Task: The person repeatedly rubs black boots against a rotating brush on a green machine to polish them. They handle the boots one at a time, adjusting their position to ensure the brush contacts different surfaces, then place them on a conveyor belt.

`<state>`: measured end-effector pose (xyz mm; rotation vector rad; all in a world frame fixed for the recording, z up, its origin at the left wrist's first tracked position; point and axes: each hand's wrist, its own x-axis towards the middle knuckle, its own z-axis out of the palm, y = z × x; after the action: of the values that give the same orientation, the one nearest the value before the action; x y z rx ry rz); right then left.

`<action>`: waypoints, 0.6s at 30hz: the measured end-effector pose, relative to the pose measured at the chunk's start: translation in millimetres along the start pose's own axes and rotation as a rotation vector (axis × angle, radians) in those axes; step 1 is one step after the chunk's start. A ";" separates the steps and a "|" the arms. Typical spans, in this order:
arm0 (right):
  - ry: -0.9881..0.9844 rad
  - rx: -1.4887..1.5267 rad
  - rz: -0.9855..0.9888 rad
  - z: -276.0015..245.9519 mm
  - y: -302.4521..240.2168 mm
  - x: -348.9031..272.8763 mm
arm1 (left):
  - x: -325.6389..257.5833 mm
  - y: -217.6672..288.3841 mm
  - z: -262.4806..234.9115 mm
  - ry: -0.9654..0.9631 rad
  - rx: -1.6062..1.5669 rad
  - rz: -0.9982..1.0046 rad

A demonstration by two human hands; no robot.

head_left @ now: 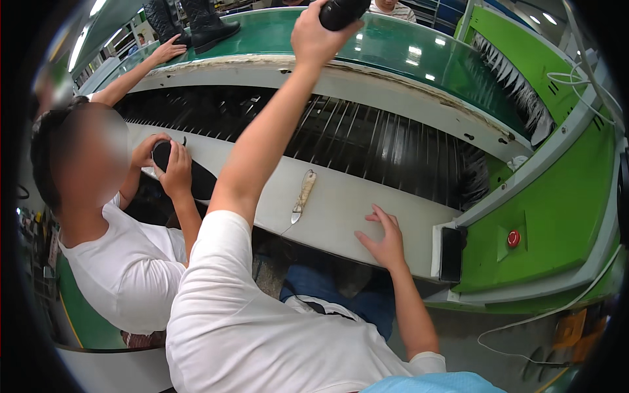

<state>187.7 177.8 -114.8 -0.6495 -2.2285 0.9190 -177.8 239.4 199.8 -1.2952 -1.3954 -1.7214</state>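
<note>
Reaching up with the left hand (318, 36), grip closed around a black shoe (342, 11) at the frame's top centre; right hand (383, 239) flat, open on the worktop (341, 203). Probably setting it onto the green belt (393, 49), needing a steady lowering.

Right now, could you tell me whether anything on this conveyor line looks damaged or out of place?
Yes: a small knife lies loose on the pale ledge, between the raised left hand's arm and the resting right hand. The white edge strip under the green belt looks chipped and stained.
</note>
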 end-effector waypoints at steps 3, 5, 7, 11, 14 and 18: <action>0.032 0.016 -0.004 2.3 6.0 -4.2 | 24.3 -44.5 4.4 -0.201 0.510 -0.130; 0.053 0.013 -0.035 3.7 7.6 -2.6 | 32.0 -73.8 -1.4 -0.224 0.620 -0.148; 0.054 -0.022 -0.044 4.6 8.2 0.5 | 33.3 -97.6 -10.2 -0.253 0.695 -0.150; 0.081 -0.042 -0.080 4.5 8.5 3.8 | 8.6 -114.1 -14.4 -0.235 0.634 -0.102; 0.091 -0.030 -0.045 4.1 8.1 3.7 | -13.3 -93.1 -11.7 -0.086 0.595 -0.029; 0.112 0.007 -0.031 3.9 7.0 2.2 | -57.9 -28.9 5.3 0.312 0.203 0.331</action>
<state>184.8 182.0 -121.4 -0.6458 -2.1297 0.8542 -179.7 244.8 135.1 -1.0276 -1.0766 -1.4433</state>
